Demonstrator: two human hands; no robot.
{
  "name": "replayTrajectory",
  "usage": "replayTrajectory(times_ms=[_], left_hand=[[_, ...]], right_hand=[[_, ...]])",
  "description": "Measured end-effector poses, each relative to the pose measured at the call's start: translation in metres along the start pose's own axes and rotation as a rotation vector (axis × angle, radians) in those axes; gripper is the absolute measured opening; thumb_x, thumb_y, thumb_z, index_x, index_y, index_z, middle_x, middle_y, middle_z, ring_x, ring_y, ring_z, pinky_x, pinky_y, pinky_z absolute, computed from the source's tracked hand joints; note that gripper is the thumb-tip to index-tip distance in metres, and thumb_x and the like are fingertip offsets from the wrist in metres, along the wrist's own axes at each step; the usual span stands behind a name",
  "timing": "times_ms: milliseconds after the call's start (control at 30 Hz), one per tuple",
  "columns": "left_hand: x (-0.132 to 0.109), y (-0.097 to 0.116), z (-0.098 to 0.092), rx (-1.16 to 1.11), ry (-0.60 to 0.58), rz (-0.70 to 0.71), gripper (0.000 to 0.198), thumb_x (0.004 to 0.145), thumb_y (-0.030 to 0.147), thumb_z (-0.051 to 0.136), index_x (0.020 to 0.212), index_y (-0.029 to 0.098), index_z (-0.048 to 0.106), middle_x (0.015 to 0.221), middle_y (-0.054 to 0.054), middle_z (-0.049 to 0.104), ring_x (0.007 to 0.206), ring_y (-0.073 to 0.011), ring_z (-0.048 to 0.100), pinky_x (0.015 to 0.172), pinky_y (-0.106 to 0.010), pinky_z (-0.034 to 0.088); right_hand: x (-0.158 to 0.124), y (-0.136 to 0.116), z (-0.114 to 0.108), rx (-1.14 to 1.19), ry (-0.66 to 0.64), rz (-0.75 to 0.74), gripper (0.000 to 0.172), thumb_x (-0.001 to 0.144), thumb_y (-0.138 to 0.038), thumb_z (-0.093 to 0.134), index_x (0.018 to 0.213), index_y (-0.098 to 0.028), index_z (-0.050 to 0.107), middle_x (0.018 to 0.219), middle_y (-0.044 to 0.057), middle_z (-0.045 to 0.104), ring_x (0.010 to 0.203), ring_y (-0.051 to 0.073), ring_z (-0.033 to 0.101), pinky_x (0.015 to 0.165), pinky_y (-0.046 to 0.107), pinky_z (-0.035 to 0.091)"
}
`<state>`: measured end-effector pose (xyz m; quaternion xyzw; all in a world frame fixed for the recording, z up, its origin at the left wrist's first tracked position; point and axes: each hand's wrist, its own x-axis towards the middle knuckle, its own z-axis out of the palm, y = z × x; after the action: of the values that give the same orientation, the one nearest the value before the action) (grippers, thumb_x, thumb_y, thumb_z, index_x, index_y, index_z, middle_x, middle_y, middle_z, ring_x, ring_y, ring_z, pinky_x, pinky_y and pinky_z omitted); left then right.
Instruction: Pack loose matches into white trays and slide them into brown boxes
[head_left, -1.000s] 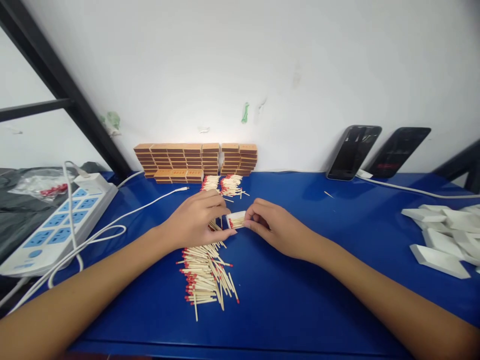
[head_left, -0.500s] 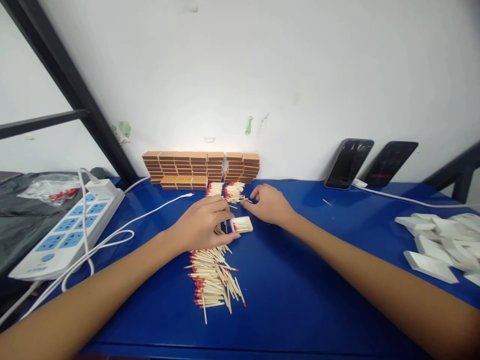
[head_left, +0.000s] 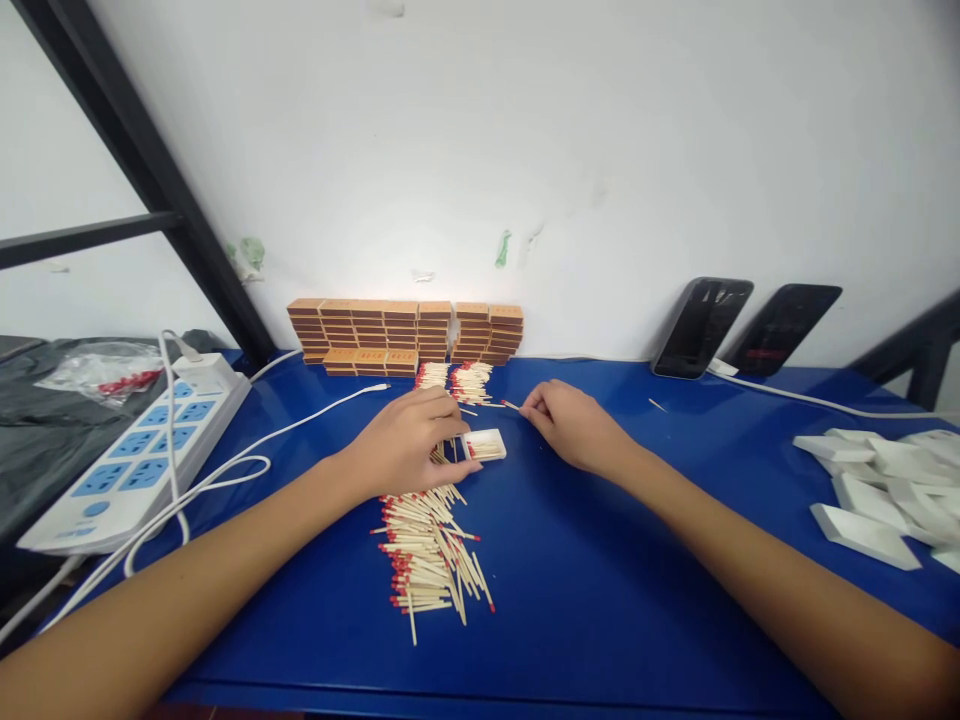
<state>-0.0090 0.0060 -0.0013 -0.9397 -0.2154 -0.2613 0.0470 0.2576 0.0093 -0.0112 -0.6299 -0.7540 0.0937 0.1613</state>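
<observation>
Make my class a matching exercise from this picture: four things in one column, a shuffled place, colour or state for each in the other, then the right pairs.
Things
1. Left hand
2. Power strip
3. Right hand
4. Phones

Descriptions
A. Pinching a single match
B. Leaning against the wall
C. At the end of a white tray with matches in it
D. White, with blue sockets

Right pairs: 1-C, 2-D, 3-A, 4-B
</observation>
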Motion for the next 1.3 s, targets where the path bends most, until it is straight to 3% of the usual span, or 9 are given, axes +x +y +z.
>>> replayTrajectory(times_ms=[167, 367, 533, 633, 800, 967, 1300], left_hand=[[0.001, 0.001, 0.0, -0.011, -0.023, -0.015, 0.034, 0.093, 0.049, 0.07, 0.094, 0.015, 0.077, 0.086, -0.008, 0.069, 0.085, -0.0214, 0.065, 0.078, -0.037, 0.055], [0.003, 0.005, 0.0, -0.034, -0.003, 0.003, 0.032, 0.094, 0.047, 0.069, 0.099, 0.016, 0.076, 0.088, -0.007, 0.069, 0.083, -0.02, 0.063, 0.077, -0.035, 0.054], [0.003, 0.005, 0.0, -0.04, 0.014, 0.023, 0.033, 0.094, 0.047, 0.07, 0.098, 0.015, 0.076, 0.088, -0.007, 0.069, 0.083, -0.0203, 0.063, 0.076, -0.036, 0.054], [0.003, 0.005, 0.0, -0.038, 0.001, 0.016, 0.031, 0.093, 0.044, 0.071, 0.1, 0.014, 0.076, 0.087, -0.007, 0.069, 0.083, -0.0204, 0.064, 0.077, -0.036, 0.055], [0.003, 0.006, 0.0, -0.044, -0.008, 0.019, 0.033, 0.092, 0.047, 0.071, 0.097, 0.014, 0.076, 0.087, -0.007, 0.07, 0.083, -0.0208, 0.063, 0.076, -0.036, 0.055], [0.003, 0.006, -0.002, -0.043, 0.004, 0.033, 0.032, 0.093, 0.046, 0.071, 0.098, 0.015, 0.075, 0.088, -0.007, 0.07, 0.085, -0.0206, 0.063, 0.078, -0.036, 0.055], [0.005, 0.026, 0.001, -0.103, -0.015, 0.075, 0.033, 0.092, 0.048, 0.07, 0.092, 0.015, 0.075, 0.086, -0.008, 0.069, 0.081, -0.0206, 0.064, 0.078, -0.038, 0.055]], right_hand=[[-0.023, 0.001, -0.011, 0.219, -0.007, -0.264, 0.015, 0.102, -0.03, 0.054, 0.096, -0.021, 0.064, 0.092, 0.005, 0.065, 0.08, 0.018, 0.059, 0.072, 0.031, 0.044], [-0.033, -0.016, -0.012, 0.159, -0.009, -0.43, 0.011, 0.104, -0.025, 0.052, 0.096, -0.022, 0.059, 0.099, 0.006, 0.062, 0.079, 0.018, 0.057, 0.071, 0.031, 0.044], [-0.039, -0.024, -0.008, 0.064, -0.023, -0.437, 0.01, 0.103, -0.019, 0.052, 0.097, -0.021, 0.06, 0.101, 0.006, 0.061, 0.077, 0.018, 0.058, 0.07, 0.031, 0.043], [-0.035, -0.023, -0.007, 0.139, -0.033, -0.457, 0.011, 0.103, -0.021, 0.053, 0.099, -0.021, 0.064, 0.097, 0.005, 0.062, 0.078, 0.017, 0.058, 0.071, 0.03, 0.043], [-0.002, -0.009, 0.004, 0.219, 0.155, -0.28, 0.005, 0.097, -0.023, 0.065, 0.098, -0.02, 0.068, 0.092, 0.003, 0.061, 0.077, 0.016, 0.057, 0.072, 0.03, 0.042], [0.018, -0.001, 0.016, 0.162, 0.085, -0.208, 0.007, 0.095, -0.021, 0.066, 0.089, -0.018, 0.068, 0.088, 0.004, 0.062, 0.077, 0.017, 0.056, 0.071, 0.03, 0.04], [0.011, -0.034, 0.029, 0.256, 0.092, -0.243, 0.01, 0.097, -0.02, 0.062, 0.088, -0.019, 0.067, 0.086, 0.003, 0.064, 0.077, 0.015, 0.057, 0.07, 0.027, 0.042]])
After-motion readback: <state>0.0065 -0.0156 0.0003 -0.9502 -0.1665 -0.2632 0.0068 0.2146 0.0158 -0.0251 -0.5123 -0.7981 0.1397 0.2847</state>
